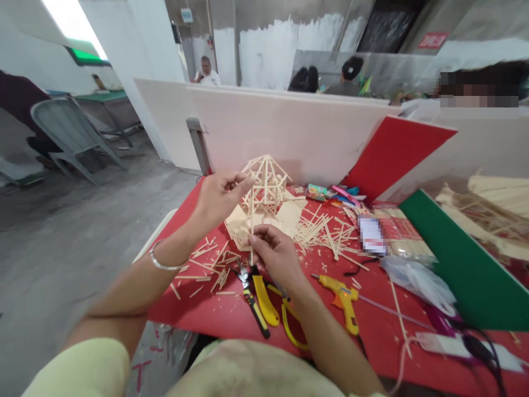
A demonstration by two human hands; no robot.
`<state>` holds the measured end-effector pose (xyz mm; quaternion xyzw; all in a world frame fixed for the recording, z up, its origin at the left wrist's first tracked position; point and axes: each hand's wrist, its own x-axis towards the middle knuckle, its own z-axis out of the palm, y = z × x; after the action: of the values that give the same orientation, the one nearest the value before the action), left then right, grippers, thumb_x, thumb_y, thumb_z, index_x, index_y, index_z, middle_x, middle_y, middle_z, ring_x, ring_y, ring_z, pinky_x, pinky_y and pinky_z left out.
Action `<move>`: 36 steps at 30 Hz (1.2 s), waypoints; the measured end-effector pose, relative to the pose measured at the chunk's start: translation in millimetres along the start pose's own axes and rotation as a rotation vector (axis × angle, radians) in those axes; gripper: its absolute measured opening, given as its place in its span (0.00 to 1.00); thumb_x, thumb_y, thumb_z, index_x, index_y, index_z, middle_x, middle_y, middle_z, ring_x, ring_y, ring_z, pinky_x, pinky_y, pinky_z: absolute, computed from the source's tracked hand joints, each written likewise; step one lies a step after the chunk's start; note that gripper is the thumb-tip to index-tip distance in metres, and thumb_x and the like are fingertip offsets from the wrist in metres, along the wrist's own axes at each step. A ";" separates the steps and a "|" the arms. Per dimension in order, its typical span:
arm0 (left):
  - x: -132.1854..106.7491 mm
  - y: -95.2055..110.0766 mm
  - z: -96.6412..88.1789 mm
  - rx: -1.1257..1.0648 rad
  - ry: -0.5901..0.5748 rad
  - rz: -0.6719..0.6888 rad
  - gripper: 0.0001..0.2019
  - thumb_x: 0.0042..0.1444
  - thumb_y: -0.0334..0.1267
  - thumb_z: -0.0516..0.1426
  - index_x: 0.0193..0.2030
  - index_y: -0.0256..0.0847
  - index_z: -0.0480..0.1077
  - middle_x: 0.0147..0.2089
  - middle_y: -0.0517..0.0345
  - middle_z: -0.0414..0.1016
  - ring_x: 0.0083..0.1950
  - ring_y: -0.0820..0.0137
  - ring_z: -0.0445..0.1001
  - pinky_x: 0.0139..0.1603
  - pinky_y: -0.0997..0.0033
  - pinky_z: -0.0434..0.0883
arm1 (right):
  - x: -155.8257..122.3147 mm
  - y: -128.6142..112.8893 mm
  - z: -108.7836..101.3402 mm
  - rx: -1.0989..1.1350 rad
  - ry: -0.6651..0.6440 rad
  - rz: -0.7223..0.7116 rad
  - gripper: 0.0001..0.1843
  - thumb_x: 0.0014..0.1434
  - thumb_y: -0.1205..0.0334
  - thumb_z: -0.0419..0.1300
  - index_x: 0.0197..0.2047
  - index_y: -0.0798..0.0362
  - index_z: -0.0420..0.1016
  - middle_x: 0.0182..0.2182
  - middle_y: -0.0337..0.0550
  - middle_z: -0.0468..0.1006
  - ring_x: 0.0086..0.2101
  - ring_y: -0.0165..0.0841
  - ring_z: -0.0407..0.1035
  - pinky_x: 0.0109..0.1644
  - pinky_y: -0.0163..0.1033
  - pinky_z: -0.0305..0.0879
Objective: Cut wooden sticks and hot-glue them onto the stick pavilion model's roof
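A thin wooden stick (pixel 252 212) stands nearly upright between my hands. My right hand (pixel 278 255) pinches it near its lower end. Higher up, my left hand (pixel 221 196) has thumb and fingertips pressed together at the stick's upper end. Just behind is a small house-like frame of wooden sticks (pixel 268 190) with a pointed roof, partly hidden by my hands. Flat pale wooden pieces (pixel 289 216) lie around its base. Below my right hand are pliers with black and yellow handles (pixel 255 309) and a yellow-handled cutting tool (pixel 266 303).
Loose sticks (pixel 330 234) litter the red tabletop (pixel 198 314). A yellow glue gun (pixel 341 298) lies to the right, near a plastic bag (pixel 417 284), a power strip (pixel 446 344) and a green board (pixel 463 264). White panels (pixel 289 129) rise behind; other people sit beyond.
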<state>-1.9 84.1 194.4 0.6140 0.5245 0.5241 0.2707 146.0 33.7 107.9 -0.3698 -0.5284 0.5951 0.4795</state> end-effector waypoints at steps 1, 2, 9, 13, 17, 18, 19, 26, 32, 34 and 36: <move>-16.9 -4.2 -0.4 -0.042 -0.049 -0.027 0.10 0.55 0.43 0.63 0.28 0.39 0.74 0.26 0.57 0.72 0.30 0.72 0.72 0.27 0.74 0.64 | -9.1 5.7 3.3 -0.044 -0.004 -0.028 0.12 0.58 0.50 0.63 0.38 0.49 0.74 0.25 0.35 0.75 0.20 0.25 0.64 0.23 0.32 0.60; -33.6 -9.9 0.3 -0.106 -0.094 -0.065 0.10 0.55 0.45 0.63 0.31 0.40 0.75 0.28 0.56 0.73 0.32 0.70 0.73 0.29 0.73 0.67 | -18.2 12.5 5.6 -0.087 -0.010 -0.046 0.11 0.59 0.50 0.62 0.38 0.48 0.74 0.25 0.35 0.74 0.20 0.25 0.65 0.25 0.32 0.61; -116.2 -66.6 13.2 -0.576 -0.036 -0.301 0.11 0.57 0.44 0.63 0.42 0.42 0.77 0.27 0.60 0.71 0.21 0.78 0.66 0.21 0.76 0.64 | -84.9 66.4 -26.5 -0.580 -0.009 -0.056 0.13 0.65 0.50 0.56 0.43 0.45 0.79 0.36 0.44 0.82 0.37 0.36 0.74 0.40 0.39 0.69; -145.9 -108.1 22.3 -0.596 -0.085 -0.437 0.15 0.59 0.43 0.62 0.50 0.39 0.75 0.30 0.58 0.73 0.19 0.83 0.60 0.18 0.80 0.56 | -106.6 80.6 -52.4 -1.023 0.074 -0.070 0.15 0.67 0.52 0.53 0.44 0.50 0.79 0.38 0.47 0.82 0.38 0.35 0.74 0.42 0.37 0.65; -171.9 -131.7 33.7 -0.564 -0.202 -0.609 0.16 0.60 0.46 0.60 0.50 0.38 0.75 0.24 0.62 0.69 0.16 0.83 0.56 0.15 0.81 0.51 | -98.2 94.1 -40.4 -1.430 0.050 -0.086 0.17 0.67 0.50 0.53 0.44 0.53 0.77 0.36 0.50 0.80 0.38 0.39 0.73 0.39 0.39 0.62; -176.7 -134.0 35.0 -0.558 -0.209 -0.628 0.17 0.60 0.47 0.60 0.50 0.38 0.75 0.23 0.63 0.69 0.15 0.83 0.55 0.15 0.81 0.51 | -93.8 99.3 -34.3 -1.498 0.049 -0.087 0.18 0.67 0.49 0.53 0.44 0.54 0.77 0.36 0.51 0.80 0.38 0.40 0.72 0.38 0.39 0.61; -180.7 -135.4 35.4 -0.554 -0.212 -0.639 0.17 0.60 0.47 0.60 0.49 0.37 0.75 0.23 0.63 0.70 0.15 0.83 0.56 0.15 0.81 0.51 | -89.3 105.0 -28.6 -1.548 0.059 -0.083 0.19 0.66 0.48 0.53 0.45 0.54 0.76 0.36 0.52 0.79 0.38 0.41 0.72 0.38 0.40 0.61; -190.9 -146.1 24.8 -0.584 -0.151 -0.648 0.17 0.58 0.49 0.61 0.40 0.35 0.75 0.25 0.60 0.72 0.17 0.82 0.59 0.18 0.79 0.57 | -80.0 123.7 -27.5 -1.416 0.158 -0.096 0.19 0.65 0.47 0.54 0.46 0.54 0.73 0.37 0.50 0.78 0.39 0.41 0.71 0.42 0.42 0.64; -191.2 -140.4 23.5 -0.605 -0.141 -0.757 0.20 0.55 0.50 0.63 0.43 0.33 0.75 0.25 0.60 0.71 0.17 0.83 0.56 0.18 0.79 0.51 | -104.7 96.5 -36.9 -1.102 0.009 -0.158 0.21 0.68 0.52 0.50 0.60 0.54 0.64 0.48 0.50 0.78 0.45 0.37 0.75 0.46 0.40 0.70; -193.6 -136.9 25.6 -0.605 -0.161 -0.763 0.19 0.55 0.50 0.63 0.40 0.33 0.76 0.24 0.60 0.70 0.17 0.83 0.57 0.18 0.79 0.52 | -114.3 95.3 -36.2 -1.146 -0.026 -0.214 0.23 0.69 0.55 0.49 0.63 0.55 0.61 0.49 0.51 0.79 0.46 0.38 0.75 0.46 0.40 0.71; -198.0 -135.4 28.0 -0.605 -0.181 -0.777 0.17 0.56 0.49 0.63 0.39 0.33 0.75 0.24 0.60 0.70 0.18 0.82 0.57 0.19 0.79 0.52 | -122.8 100.5 -36.7 -1.231 -0.030 -0.264 0.24 0.69 0.55 0.51 0.64 0.55 0.61 0.46 0.52 0.80 0.43 0.39 0.77 0.42 0.39 0.72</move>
<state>-5.0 -52.5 -4.7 0.3103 0.5131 0.4578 0.6564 195.4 -72.5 -5.3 -0.5013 -0.8220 0.1230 0.2406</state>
